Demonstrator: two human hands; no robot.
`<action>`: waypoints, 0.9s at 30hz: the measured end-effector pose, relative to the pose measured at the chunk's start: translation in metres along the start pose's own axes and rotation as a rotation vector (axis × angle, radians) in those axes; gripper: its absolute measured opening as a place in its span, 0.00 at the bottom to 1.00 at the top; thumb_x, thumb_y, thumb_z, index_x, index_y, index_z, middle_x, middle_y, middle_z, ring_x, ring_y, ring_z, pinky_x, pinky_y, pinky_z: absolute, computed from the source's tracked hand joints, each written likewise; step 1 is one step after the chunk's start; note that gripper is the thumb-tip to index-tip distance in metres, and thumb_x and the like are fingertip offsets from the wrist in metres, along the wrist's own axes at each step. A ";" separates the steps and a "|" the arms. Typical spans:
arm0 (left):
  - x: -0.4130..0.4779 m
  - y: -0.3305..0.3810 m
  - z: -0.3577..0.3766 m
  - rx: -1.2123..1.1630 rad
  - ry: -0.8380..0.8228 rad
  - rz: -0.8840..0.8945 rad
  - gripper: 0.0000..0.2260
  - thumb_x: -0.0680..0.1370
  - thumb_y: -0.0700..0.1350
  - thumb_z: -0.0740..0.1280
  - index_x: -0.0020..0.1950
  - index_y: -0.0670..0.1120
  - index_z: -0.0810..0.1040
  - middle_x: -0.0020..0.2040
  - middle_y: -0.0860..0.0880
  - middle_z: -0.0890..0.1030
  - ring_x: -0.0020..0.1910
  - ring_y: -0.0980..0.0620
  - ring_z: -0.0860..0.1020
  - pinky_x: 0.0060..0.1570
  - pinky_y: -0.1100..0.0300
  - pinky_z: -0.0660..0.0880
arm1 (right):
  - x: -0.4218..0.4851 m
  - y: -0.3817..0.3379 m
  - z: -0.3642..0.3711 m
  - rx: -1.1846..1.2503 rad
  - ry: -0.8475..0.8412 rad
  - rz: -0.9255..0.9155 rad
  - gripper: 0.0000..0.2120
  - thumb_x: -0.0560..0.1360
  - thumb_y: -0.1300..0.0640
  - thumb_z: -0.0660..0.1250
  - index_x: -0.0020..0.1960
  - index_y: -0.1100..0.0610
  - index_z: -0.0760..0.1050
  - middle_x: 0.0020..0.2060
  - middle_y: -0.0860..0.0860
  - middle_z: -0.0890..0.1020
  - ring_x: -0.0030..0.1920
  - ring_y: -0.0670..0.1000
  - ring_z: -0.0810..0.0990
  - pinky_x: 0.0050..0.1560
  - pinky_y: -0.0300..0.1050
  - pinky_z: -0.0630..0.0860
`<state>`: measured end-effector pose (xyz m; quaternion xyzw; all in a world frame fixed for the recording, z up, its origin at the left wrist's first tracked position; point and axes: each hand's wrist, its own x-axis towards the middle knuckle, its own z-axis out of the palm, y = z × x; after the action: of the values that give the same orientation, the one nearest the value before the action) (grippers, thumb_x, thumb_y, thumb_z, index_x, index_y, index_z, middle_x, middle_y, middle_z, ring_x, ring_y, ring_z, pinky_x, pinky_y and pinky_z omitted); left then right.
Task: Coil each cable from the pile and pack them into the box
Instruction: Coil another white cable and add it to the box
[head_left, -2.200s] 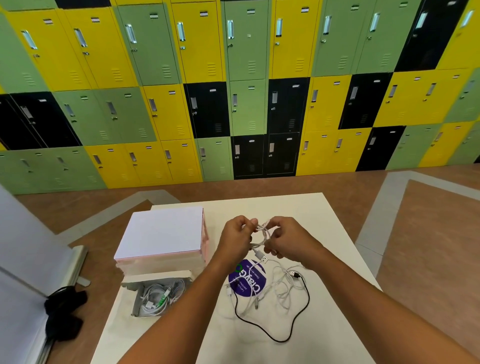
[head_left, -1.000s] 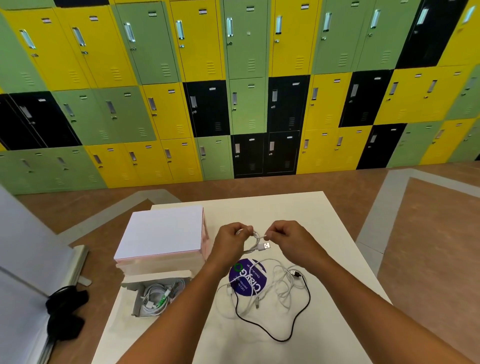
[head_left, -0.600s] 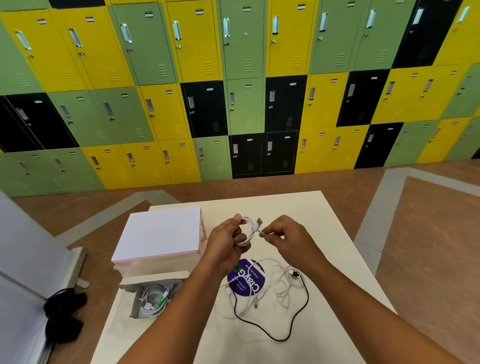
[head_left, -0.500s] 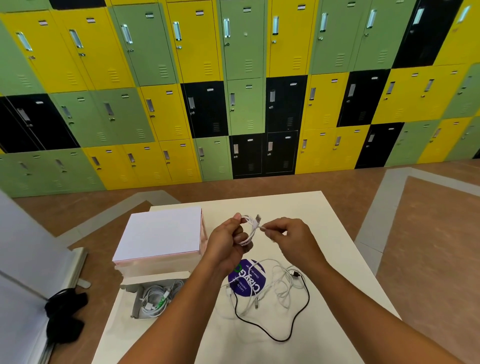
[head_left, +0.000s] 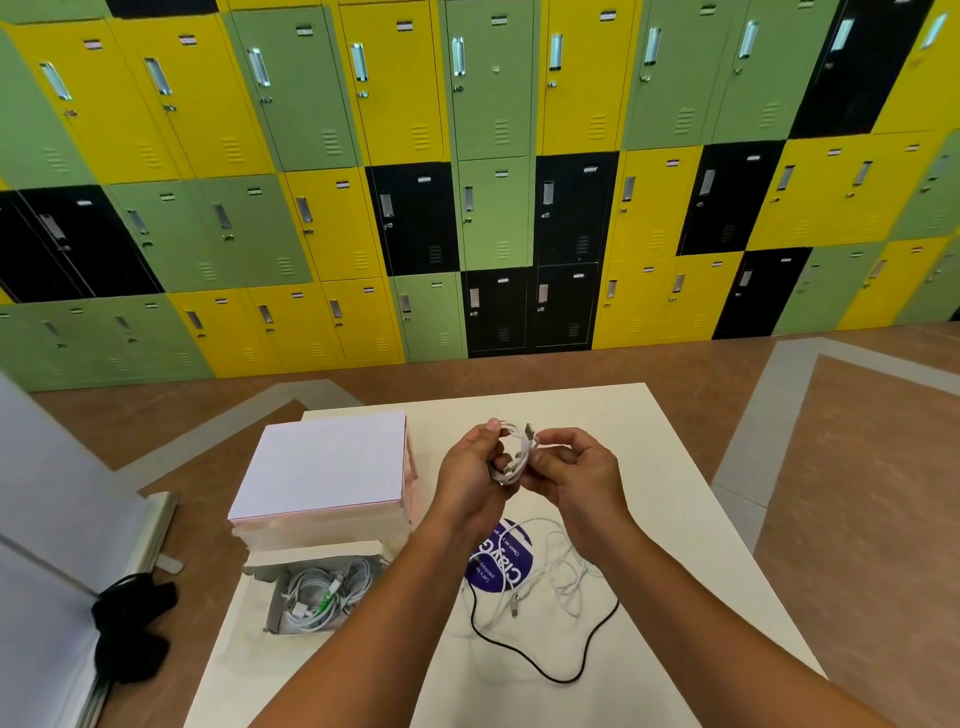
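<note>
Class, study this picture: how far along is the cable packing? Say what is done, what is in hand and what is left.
Done: several coiled cables lie in the box. In hand: the left hand grips a white cable wound into a small coil, and the right hand pinches it too. Left: loose white cables and a black cable lie on the table, not yet coiled.

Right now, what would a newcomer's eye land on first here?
The wall of yellow, green and black metal lockers fills the background. Above the white table, the left hand and right hand hold a coiled white cable. Nearer lie a loose white-and-black cable pile and, to its left, an open cardboard box of coiled cables.
</note>
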<state>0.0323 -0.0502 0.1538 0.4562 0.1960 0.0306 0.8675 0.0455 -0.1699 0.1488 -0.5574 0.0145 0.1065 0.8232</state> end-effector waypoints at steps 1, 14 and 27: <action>0.000 0.000 0.000 0.004 0.000 0.004 0.12 0.84 0.44 0.60 0.43 0.45 0.78 0.29 0.51 0.66 0.29 0.54 0.65 0.37 0.56 0.66 | -0.001 0.003 -0.001 -0.046 -0.014 0.009 0.05 0.74 0.70 0.70 0.48 0.64 0.78 0.44 0.62 0.86 0.43 0.58 0.85 0.43 0.47 0.81; -0.005 -0.015 0.004 0.131 0.102 0.123 0.09 0.84 0.45 0.60 0.49 0.47 0.78 0.32 0.50 0.79 0.32 0.52 0.77 0.33 0.59 0.73 | -0.013 0.019 0.003 -0.327 -0.131 0.061 0.06 0.79 0.55 0.69 0.51 0.57 0.81 0.44 0.56 0.84 0.39 0.48 0.84 0.38 0.41 0.78; 0.005 -0.008 -0.019 0.194 0.190 0.128 0.06 0.84 0.40 0.62 0.52 0.45 0.78 0.35 0.46 0.76 0.35 0.50 0.75 0.41 0.53 0.76 | 0.007 0.006 -0.004 -0.416 -0.106 0.150 0.11 0.74 0.72 0.66 0.50 0.61 0.82 0.41 0.55 0.85 0.40 0.52 0.81 0.38 0.44 0.77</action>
<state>0.0290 -0.0391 0.1358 0.5445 0.2499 0.1100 0.7931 0.0517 -0.1700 0.1409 -0.7061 -0.0098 0.1973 0.6800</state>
